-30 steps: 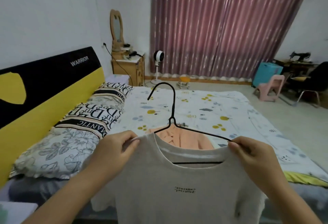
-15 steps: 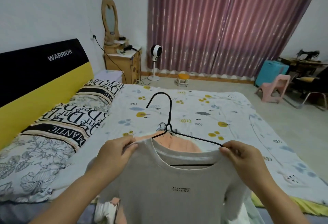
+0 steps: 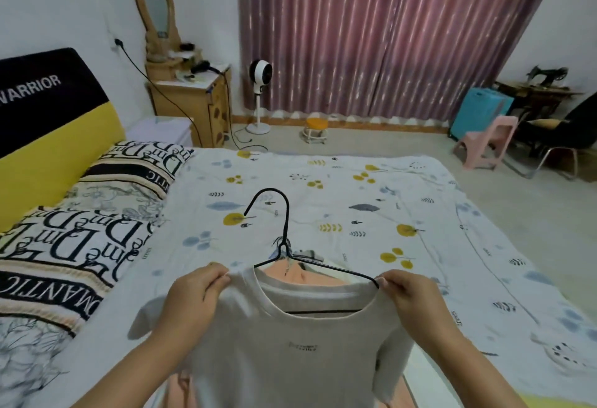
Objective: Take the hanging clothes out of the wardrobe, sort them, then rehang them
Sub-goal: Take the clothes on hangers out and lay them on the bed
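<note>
Pale grey cotton T-shirt point(image 3: 290, 343) on thin black wire hanger point(image 3: 284, 246), over the patterned bed's point(image 3: 355, 188) near edge, above a peach garment point(image 3: 300, 275). Light, limp; best held at shoulders. Left hand point(image 3: 193, 298) and right hand point(image 3: 410, 294) pinch shoulder seams, fingers clamped on fabric.

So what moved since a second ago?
The T-shirt on its hanger went lower and further out over the bed, with an orange garment beneath. Both hands, left and right, kept their grip on the shoulders.
</note>
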`<act>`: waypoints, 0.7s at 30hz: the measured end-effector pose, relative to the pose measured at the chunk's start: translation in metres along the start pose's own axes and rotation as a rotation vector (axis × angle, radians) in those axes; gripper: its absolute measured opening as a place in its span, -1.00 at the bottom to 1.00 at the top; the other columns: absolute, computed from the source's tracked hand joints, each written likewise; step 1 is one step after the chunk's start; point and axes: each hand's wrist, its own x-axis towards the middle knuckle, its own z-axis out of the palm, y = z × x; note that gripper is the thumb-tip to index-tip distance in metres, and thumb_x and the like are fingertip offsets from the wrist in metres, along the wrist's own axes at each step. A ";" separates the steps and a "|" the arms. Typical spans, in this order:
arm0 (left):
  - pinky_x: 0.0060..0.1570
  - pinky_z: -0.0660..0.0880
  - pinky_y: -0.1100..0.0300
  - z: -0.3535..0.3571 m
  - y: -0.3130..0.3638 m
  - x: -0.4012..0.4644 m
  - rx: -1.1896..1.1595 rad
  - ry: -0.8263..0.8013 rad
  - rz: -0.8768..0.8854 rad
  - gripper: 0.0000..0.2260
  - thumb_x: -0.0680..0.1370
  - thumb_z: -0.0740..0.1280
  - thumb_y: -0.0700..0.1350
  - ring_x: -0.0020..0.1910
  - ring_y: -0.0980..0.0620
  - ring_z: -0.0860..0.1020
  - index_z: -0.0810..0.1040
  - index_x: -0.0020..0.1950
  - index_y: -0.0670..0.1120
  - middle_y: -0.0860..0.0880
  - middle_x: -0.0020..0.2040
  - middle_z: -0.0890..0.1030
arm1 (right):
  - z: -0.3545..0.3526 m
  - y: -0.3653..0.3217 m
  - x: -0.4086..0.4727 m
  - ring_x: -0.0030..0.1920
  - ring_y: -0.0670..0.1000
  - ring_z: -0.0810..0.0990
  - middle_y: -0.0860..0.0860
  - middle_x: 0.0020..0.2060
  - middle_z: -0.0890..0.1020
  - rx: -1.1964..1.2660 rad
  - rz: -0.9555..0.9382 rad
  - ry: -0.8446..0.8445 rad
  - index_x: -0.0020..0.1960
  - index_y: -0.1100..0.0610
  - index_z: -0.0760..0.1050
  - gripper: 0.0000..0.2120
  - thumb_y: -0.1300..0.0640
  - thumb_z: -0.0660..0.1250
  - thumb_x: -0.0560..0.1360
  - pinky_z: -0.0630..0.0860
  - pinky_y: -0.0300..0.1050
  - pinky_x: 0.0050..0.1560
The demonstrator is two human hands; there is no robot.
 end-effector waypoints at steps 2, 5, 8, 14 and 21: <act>-0.22 0.34 0.40 0.012 -0.015 0.027 -0.029 -0.029 0.009 -0.93 0.42 0.22 0.00 -0.24 0.13 0.48 0.46 -0.14 0.10 0.10 -0.20 0.55 | 0.016 -0.003 0.029 -0.22 -0.07 0.53 -0.06 -0.30 0.62 -0.003 0.017 0.025 -0.23 0.09 0.61 -0.77 0.28 0.28 0.53 0.35 -0.40 -0.22; -0.16 0.34 0.45 0.034 -0.034 0.061 -0.061 -0.070 0.061 -0.80 0.40 0.15 0.13 -0.20 0.19 0.50 0.45 -0.08 0.10 0.22 -0.12 0.55 | 0.051 -0.009 0.073 -0.12 -0.03 0.56 -0.04 -0.21 0.65 -0.037 0.019 -0.049 -0.13 0.10 0.62 -0.81 0.21 0.25 0.55 0.41 -0.20 -0.08; -0.24 0.32 0.43 0.061 -0.061 0.090 -0.027 -0.139 0.021 -0.80 0.43 0.15 0.11 -0.26 0.35 0.46 0.46 -0.26 0.04 0.23 -0.33 0.53 | 0.087 -0.006 0.112 -0.15 0.04 0.49 0.02 -0.23 0.56 -0.092 0.032 -0.112 -0.18 0.08 0.46 -0.81 0.19 0.18 0.59 0.37 -0.11 -0.11; -0.25 0.29 0.42 0.094 -0.140 0.137 0.157 -0.220 -0.098 -0.80 0.46 0.30 -0.02 -0.27 0.12 0.48 0.61 -0.15 -0.13 0.12 -0.32 0.49 | 0.144 0.036 0.183 -0.11 0.15 0.51 0.14 -0.18 0.59 -0.155 0.121 -0.075 -0.17 0.15 0.40 -0.82 0.22 0.12 0.59 0.37 -0.04 -0.11; -0.42 0.17 0.35 0.160 -0.226 0.178 0.214 -0.181 -0.219 -0.63 0.58 0.22 -0.21 -0.39 0.15 0.32 0.20 -0.38 0.01 0.09 -0.42 0.35 | 0.218 0.094 0.247 0.22 0.12 0.45 0.08 0.15 0.53 -0.291 0.138 -0.054 0.23 0.11 0.44 -0.74 0.20 0.13 0.58 0.31 -0.03 0.20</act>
